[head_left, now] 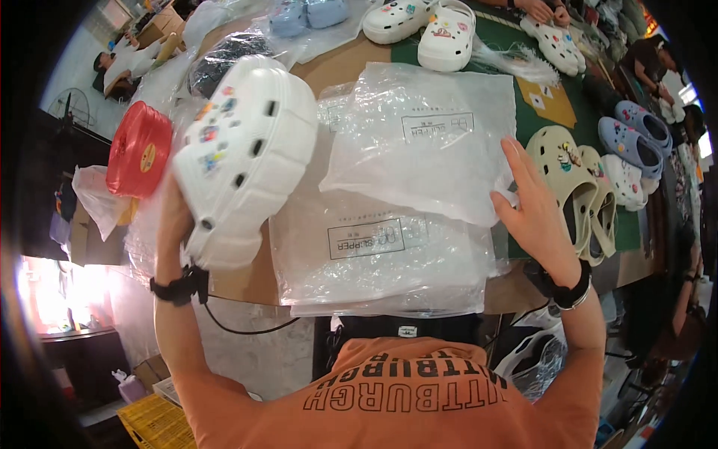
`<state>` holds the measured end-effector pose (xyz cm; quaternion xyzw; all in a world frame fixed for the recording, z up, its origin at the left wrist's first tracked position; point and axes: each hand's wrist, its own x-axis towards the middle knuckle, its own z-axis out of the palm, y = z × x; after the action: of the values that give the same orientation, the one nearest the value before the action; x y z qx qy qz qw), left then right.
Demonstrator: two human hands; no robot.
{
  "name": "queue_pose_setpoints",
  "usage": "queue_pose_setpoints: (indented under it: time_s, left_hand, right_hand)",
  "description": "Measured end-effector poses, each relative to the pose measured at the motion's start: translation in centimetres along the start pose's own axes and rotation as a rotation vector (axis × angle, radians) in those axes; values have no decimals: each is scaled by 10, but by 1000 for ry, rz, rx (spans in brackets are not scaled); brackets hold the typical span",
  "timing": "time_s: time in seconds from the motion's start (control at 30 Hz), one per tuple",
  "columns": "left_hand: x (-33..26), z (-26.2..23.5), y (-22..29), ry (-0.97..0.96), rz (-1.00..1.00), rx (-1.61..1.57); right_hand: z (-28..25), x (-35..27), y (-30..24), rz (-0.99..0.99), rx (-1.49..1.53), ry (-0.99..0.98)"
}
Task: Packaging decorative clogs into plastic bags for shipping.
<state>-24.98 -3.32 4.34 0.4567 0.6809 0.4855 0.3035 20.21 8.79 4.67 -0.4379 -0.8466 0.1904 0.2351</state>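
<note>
My left hand (173,217) grips a white clog shoe (247,150) with small coloured charms on its top, held up above the table's left side. My right hand (532,206) pinches the right edge of a clear plastic bag (419,142), lifting it off a stack of clear plastic bags (381,258) that lies on the brown table (336,67) in front of me. Both wrists wear black bands.
A red round container (138,150) stands at the left. Beige clogs (576,191) lie right of my right hand on a green mat (628,224). White clogs (430,26) and lilac clogs (636,131) lie farther back. Another person's hands (542,9) work at the far edge.
</note>
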Motion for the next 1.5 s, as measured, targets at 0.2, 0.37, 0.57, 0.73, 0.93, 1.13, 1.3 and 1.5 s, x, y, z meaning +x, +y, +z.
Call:
queue_pose_setpoints:
  time_s: [0.2,0.37,0.57,0.73,0.93,1.13,1.3,1.5]
  left_hand:
    - [-68,3,44,-371,-244,-218]
    - [-72,100,73,-808,-198,-255]
    - [-52,134,62,-834,238,148]
    - [-56,151,41,-504,424,506]
    - [-70,168,47,-252,385,793]
    - [-77,180,52,-194,355,792]
    - [-81,191,52,-129,384,857]
    - [-93,207,51,-436,219,836]
  right_hand:
    - [8,0,-4,-18,44,-61]
    - [6,-11,5,-80,89,-46]
    - [-5,-27,-1,-207,310,-105]
    - [6,-33,-5,-363,175,-75]
    - [26,-34,-22,-391,86,-49]
    - [45,-39,-30,-575,-49,18]
    - [58,-52,-24,-635,104,-55]
    - [40,-38,-4,-453,114,-191]
